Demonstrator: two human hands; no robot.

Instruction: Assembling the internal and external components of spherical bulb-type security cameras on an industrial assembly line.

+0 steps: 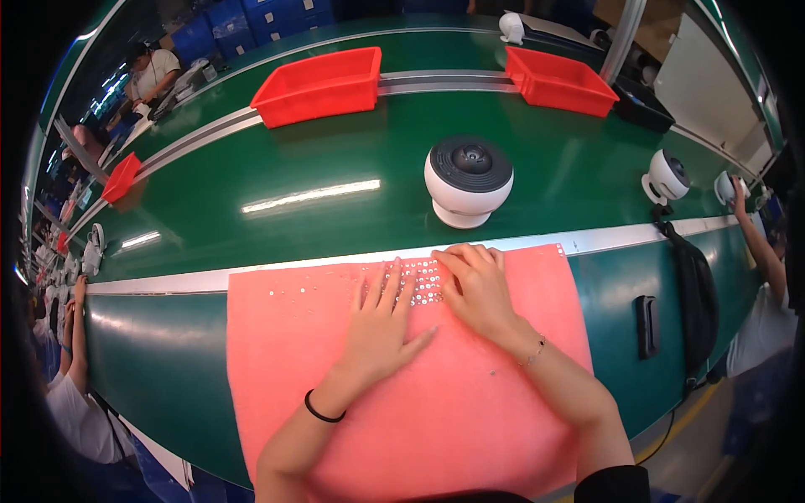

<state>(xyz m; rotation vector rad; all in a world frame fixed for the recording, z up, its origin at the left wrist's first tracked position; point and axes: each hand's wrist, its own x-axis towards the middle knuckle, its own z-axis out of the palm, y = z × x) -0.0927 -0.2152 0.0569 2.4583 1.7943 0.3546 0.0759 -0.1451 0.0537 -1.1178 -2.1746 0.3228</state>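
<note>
So your left hand (377, 337) lies spread over the rhinestone grid (427, 283) from its left; right hand (484, 293) curls at its right, grip unclear.

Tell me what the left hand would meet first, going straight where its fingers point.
The left hand would probably meet the silver metal strip beyond the pink sheet; depth is unclear.

Matt cloth-like sheet (453, 419), glossy studs (425, 284)

Factory workshop, long green workbench (335, 159), red plastic bins (327, 102), blue boxes (231, 27) behind, co-workers (765, 331) along its edge
</note>
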